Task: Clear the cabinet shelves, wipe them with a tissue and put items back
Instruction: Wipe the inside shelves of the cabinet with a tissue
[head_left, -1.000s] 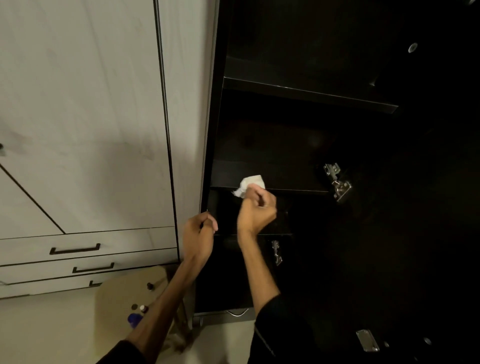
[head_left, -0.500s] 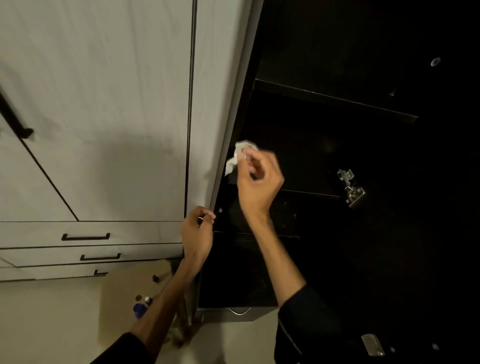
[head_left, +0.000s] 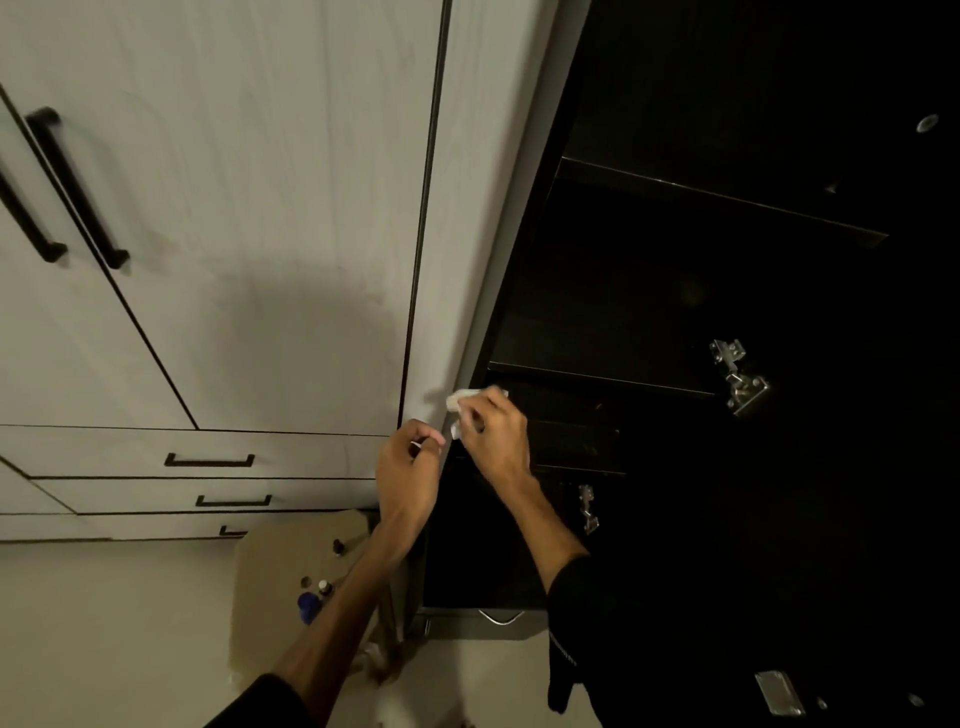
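My right hand (head_left: 493, 436) pinches a crumpled white tissue (head_left: 460, 402) at the left front edge of the dark open cabinet (head_left: 649, 312), just below a dark shelf (head_left: 597, 376). My left hand (head_left: 408, 467) is raised beside the cabinet's left side panel with its fingers curled; a small pale sliver shows at its fingertips, and I cannot tell what that is. The shelves in view look bare, though the interior is very dark.
White cupboard doors (head_left: 234, 234) and drawers with black handles (head_left: 210, 460) fill the left. A low stool (head_left: 291, 582) on the floor carries small bottles (head_left: 311, 603). Metal hinges (head_left: 737, 379) stick out on the cabinet's right side.
My right hand rose with the tissue, then came back down to the cabinet's left edge. The left hand stayed near the side panel. The view has shifted left.
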